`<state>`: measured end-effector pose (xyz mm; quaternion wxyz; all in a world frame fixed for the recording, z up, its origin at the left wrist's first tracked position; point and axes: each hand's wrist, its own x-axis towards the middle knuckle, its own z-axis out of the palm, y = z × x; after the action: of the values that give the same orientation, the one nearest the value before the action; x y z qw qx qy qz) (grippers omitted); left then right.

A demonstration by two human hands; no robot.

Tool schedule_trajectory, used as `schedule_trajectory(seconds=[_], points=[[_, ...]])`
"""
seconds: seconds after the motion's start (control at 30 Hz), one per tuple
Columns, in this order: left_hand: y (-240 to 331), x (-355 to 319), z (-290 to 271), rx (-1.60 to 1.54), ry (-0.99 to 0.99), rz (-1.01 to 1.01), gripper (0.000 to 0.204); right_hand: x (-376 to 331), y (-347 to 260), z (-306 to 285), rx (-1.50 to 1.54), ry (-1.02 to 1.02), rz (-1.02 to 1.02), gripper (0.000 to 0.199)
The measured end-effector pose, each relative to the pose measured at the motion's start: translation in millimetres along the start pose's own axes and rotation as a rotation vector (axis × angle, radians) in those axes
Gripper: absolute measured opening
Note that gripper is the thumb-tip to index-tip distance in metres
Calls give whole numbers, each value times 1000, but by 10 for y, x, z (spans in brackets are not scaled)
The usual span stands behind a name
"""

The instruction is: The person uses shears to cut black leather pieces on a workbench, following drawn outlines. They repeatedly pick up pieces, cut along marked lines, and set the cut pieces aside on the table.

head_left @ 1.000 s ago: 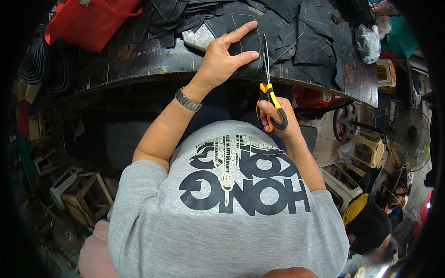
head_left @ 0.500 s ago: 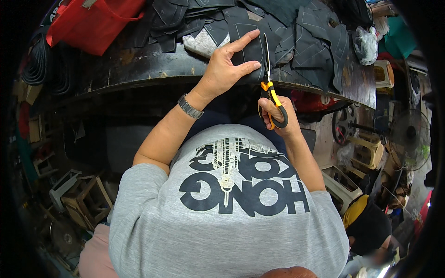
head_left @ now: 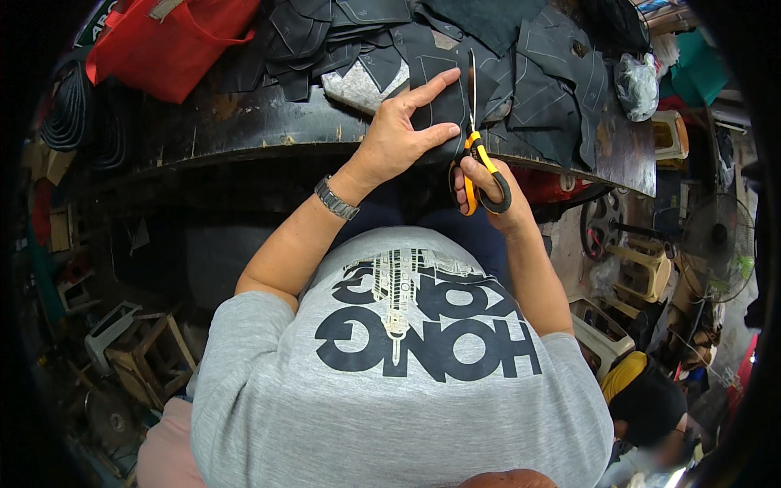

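A piece of black sheet material (head_left: 439, 106) with thin pale outlines lies at the near edge of the dark table. Over it my left hand (head_left: 399, 137) rests with thumb and forefinger stretched out and apart; the other fingers are mostly hidden. My right hand (head_left: 508, 199) grips scissors (head_left: 477, 146) by their yellow, orange and black handles. Their narrow blades point away from me, along the right side of that piece, just right of my left fingertips. The blades look nearly together.
More black cut pieces (head_left: 553, 89) cover the table (head_left: 244, 138), with a pale grey slab (head_left: 355, 88) among them. A red bag (head_left: 171, 49) and black rolled material (head_left: 81, 122) stand at left. At right are a plastic bag (head_left: 637, 85), stools (head_left: 643, 268) and a fan (head_left: 720, 236).
My right hand and the scissors have moved a little away from me along the piece's right side. My left hand stays on the piece, fingers still spread.
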<state>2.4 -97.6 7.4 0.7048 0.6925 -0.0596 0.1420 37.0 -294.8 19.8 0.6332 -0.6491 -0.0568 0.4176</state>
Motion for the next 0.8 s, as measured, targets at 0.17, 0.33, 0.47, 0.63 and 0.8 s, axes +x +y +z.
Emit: schedule_trajectory(seconds=[0.17, 0.33, 0.47, 0.63, 0.8], points=[[-2, -7, -22, 11, 15, 33, 64, -25, 27, 20, -77, 30, 32, 37], [-10, -3, -8, -4, 0, 18, 64, -61, 38, 44, -101, 75, 14, 39], [4, -16, -6, -97, -42, -54, 64, -10, 40, 57, -35, 70, -42, 39], [-18, -43, 13, 29, -21, 27, 63, 6, 46, 54, -42, 73, -32, 38], [-38, -71, 3, 1, 58, -70, 47, -64, 109, 100, -90, 119, 7, 38]])
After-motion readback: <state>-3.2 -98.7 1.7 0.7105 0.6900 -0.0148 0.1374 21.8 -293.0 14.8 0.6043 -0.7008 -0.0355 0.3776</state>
